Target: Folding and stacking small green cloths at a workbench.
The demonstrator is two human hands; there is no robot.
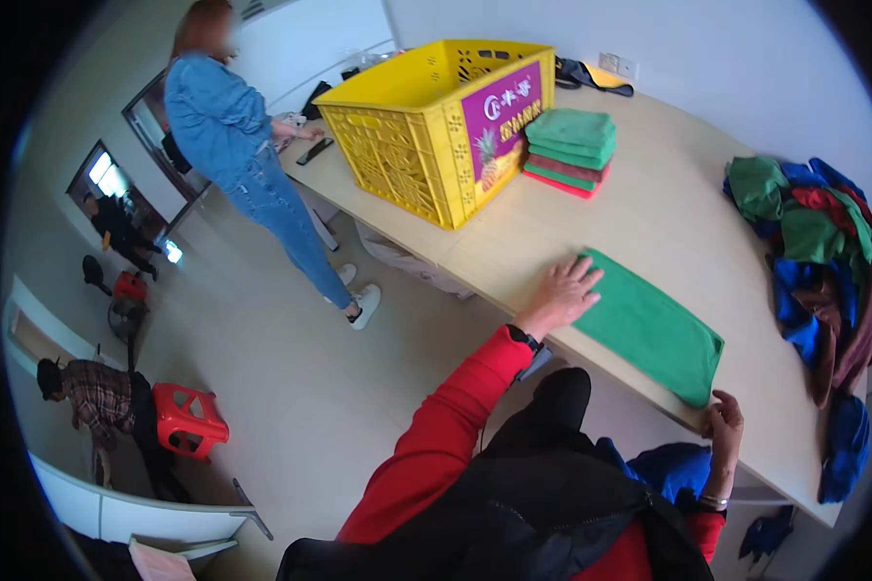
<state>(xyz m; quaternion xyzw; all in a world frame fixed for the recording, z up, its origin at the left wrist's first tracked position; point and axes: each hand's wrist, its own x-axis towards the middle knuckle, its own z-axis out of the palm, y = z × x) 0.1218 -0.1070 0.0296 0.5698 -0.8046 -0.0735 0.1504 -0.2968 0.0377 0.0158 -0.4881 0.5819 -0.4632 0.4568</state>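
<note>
Green cloth (pixel 652 329), laid flat near the front edge of the table (pixel 649 208), one corner reaching almost to that edge by the right hand. Lay well apart from everything else on the top, with bare wood open all round it except along the near side.

Table: long, pale, its front edge running from the far left down to the lower right. Wide clear strip through the middle, between crate and cloth heap.

Yellow crate (pixel 441 121), stood at the far left part of the table, one corner close to the front edge. Open-topped, latticed walls.

Heap of cloths (pixel 819 257), piled loose at the right end, green, blue, red and brown, some spilling over the table edge.

Folded stack (pixel 569 150), green on top and red beneath, sat just beside the crate, squared and neat.

Red stool (pixel 186 418), out on the open floor to the left, far from the table.

Left hand (pixel 562 293), pressed flat on the cloth's left end, fingers spread, holding nothing.

Right hand (pixel 724 418), curled over the table edge at the cloth's near corner; whether it pinched the cloth, could not tell.
</note>
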